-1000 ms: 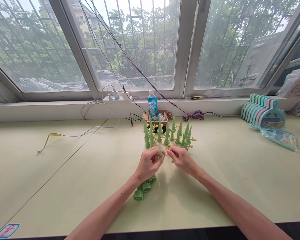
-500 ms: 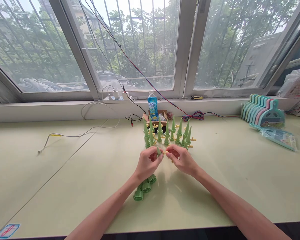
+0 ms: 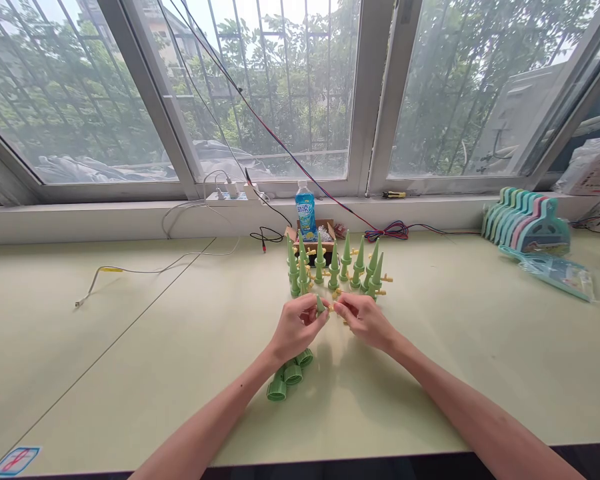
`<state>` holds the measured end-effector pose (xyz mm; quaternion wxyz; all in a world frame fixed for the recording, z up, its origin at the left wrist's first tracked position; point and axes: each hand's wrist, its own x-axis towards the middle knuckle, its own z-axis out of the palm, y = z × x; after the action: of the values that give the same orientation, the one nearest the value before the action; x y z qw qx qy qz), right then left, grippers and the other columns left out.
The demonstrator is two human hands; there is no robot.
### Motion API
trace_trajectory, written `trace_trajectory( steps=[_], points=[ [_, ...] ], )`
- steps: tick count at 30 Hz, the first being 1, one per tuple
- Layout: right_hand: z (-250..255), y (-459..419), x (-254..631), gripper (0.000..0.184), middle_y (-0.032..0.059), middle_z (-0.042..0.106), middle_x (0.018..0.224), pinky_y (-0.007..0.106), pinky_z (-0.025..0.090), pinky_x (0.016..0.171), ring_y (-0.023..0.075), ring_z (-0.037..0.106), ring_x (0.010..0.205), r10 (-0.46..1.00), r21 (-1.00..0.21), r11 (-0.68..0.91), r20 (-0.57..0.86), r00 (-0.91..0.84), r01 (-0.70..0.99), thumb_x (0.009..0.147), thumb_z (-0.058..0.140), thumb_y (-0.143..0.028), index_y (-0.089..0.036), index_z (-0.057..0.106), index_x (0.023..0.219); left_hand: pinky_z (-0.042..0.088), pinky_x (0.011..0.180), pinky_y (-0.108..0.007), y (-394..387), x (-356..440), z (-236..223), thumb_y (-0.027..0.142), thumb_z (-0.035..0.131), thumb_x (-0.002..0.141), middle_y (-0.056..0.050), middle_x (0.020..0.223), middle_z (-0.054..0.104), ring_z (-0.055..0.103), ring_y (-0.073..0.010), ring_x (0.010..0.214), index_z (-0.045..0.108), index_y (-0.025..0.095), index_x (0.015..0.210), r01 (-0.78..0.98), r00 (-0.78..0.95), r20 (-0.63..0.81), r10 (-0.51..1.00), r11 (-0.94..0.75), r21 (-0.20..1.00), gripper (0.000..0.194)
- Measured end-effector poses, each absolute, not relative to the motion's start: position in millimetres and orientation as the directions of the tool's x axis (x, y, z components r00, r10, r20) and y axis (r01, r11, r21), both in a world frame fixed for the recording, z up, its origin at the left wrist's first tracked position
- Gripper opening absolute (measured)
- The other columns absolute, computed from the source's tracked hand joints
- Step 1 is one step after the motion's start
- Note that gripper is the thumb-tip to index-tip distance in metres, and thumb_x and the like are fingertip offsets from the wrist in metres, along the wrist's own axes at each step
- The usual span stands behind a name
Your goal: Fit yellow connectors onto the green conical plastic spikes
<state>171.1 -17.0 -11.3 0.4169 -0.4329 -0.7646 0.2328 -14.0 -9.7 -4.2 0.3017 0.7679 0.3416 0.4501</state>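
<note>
My left hand (image 3: pixel 297 325) is closed round a green watering spike (image 3: pixel 320 305), its pointed tip showing above the fingers. Facing it, my right hand (image 3: pixel 364 321) pinches a small yellow valve (image 3: pixel 331 307), which meets the side of the spike; how deep it sits is hidden by the fingers. Just beyond both hands stand several green spikes (image 3: pixel 360 261), tips up, many with yellow valves sticking out sideways. Below my left wrist lie several green spikes with their open ribbed caps (image 3: pixel 293 374) towards me, partly covered by the forearm. Loose yellow valves (image 3: pixel 346 323) lie behind my right fingers.
Behind the upright spikes are a blue drink bottle (image 3: pixel 305 212) and a small cardboard box (image 3: pixel 325 230). A bundled cable (image 3: pixel 387 231) lies by the sill. Teal and pink plastic racks (image 3: pixel 527 223) stand at the right, a bagged one (image 3: pixel 550 272) before them. A thin grey cable (image 3: pixel 145 271) crosses the left.
Both hands have shifted very slightly, with the spike and valve still held together between them. Everything else on the table stays where it was.
</note>
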Motion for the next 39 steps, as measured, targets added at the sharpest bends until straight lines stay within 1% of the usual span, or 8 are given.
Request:
trace_trajectory(
  steps=[8,13,18,20,26,31,35,39],
  points=[
    [-15.5,-14.7,170.0,0.041,-0.0044,0.035,0.053,0.024,0.024,0.051,0.0091,0.031,0.05,0.846,-0.718,0.533,0.445,-0.295,0.447,0.097,0.037,-0.035,-0.019,0.033,0.06,0.04,0.047,-0.02,-10.7,-13.8,-4.5,0.033,0.059,0.086,-0.004,0.067,0.055,0.052,-0.0114,0.061,0.058,0.014,0.067,0.266,0.388,0.475,0.79,-0.589,0.763,0.026],
    [-14.4,-15.2,170.1,0.038,-0.0039,0.041,0.055,0.023,0.028,0.051,0.0095,0.036,0.051,0.872,-0.757,0.489,0.41,-0.268,0.434,0.097,0.039,-0.036,-0.018,0.044,0.063,0.041,0.048,-0.02,-10.7,-13.5,-2.8,0.03,0.058,0.086,-0.004,0.07,0.058,0.05,-0.0106,0.06,0.058,0.014,0.067,0.312,0.377,0.473,0.796,-0.59,0.745,0.025],
    [-10.9,-17.4,170.9,0.019,-0.0017,0.055,0.067,0.023,0.035,0.053,0.0105,0.043,0.055,0.863,-0.776,0.502,0.419,-0.284,0.381,0.093,0.05,-0.035,-0.018,0.057,0.09,0.044,0.051,-0.021,-10.4,-13.6,-1.8,0.031,0.058,0.086,-0.005,0.077,0.063,0.05,-0.0097,0.058,0.065,0.014,0.077,0.324,0.32,0.473,0.821,-0.564,0.76,0.021],
    [-11.1,-17.5,171.3,0.017,-0.0005,0.057,0.071,0.023,0.037,0.054,0.0109,0.045,0.057,0.858,-0.778,0.51,0.425,-0.29,0.367,0.092,0.052,-0.034,-0.018,0.059,0.093,0.045,0.052,-0.021,-10.2,-13.8,-2.2,0.032,0.058,0.086,-0.005,0.079,0.064,0.052,-0.0102,0.059,0.066,0.014,0.079,0.319,0.304,0.473,0.827,-0.556,0.767,0.021],
    [-12.6,-16.0,172.6,0.021,-0.0011,0.053,0.068,0.023,0.037,0.054,0.0108,0.043,0.057,0.855,-0.783,0.51,0.419,-0.305,0.355,0.093,0.051,-0.035,-0.018,0.06,0.086,0.043,0.05,-0.02,-10.4,-13.2,-3.6,0.032,0.059,0.085,-0.003,0.069,0.058,0.055,-0.0119,0.061,0.066,0.015,0.078,0.304,0.314,0.48,0.819,-0.566,0.767,0.02],
    [-12.8,-15.4,173.7,0.022,-0.0024,0.049,0.065,0.022,0.032,0.053,0.0097,0.038,0.056,0.852,-0.772,0.516,0.416,-0.319,0.371,0.092,0.051,-0.032,-0.017,0.057,0.077,0.042,0.049,-0.019,-10.0,-13.5,-4.4,0.03,0.058,0.085,0.0,0.063,0.049,0.05,-0.0106,0.058,0.066,0.015,0.081,0.313,0.329,0.469,0.82,-0.563,0.765,0.018],
    [-14.0,-14.9,173.6,0.028,-0.0044,0.04,0.059,0.023,0.027,0.052,0.0094,0.033,0.055,0.851,-0.75,0.521,0.418,-0.318,0.407,0.091,0.05,-0.03,-0.018,0.049,0.066,0.042,0.05,-0.019,-9.1,-14.7,-5.6,0.028,0.058,0.086,0.0,0.065,0.048,0.042,-0.0088,0.056,0.066,0.014,0.084,0.343,0.353,0.45,0.82,-0.561,0.753,0.016],
    [-14.5,-14.2,173.1,0.037,-0.0051,0.029,0.056,0.024,0.021,0.051,0.0092,0.026,0.054,0.846,-0.727,0.53,0.418,-0.331,0.436,0.092,0.046,-0.028,-0.019,0.033,0.058,0.042,0.05,-0.02,-8.9,-15.2,-6.0,0.029,0.058,0.086,0.001,0.065,0.046,0.041,-0.0091,0.056,0.066,0.014,0.085,0.343,0.365,0.445,0.818,-0.562,0.752,0.016]
  ],
)
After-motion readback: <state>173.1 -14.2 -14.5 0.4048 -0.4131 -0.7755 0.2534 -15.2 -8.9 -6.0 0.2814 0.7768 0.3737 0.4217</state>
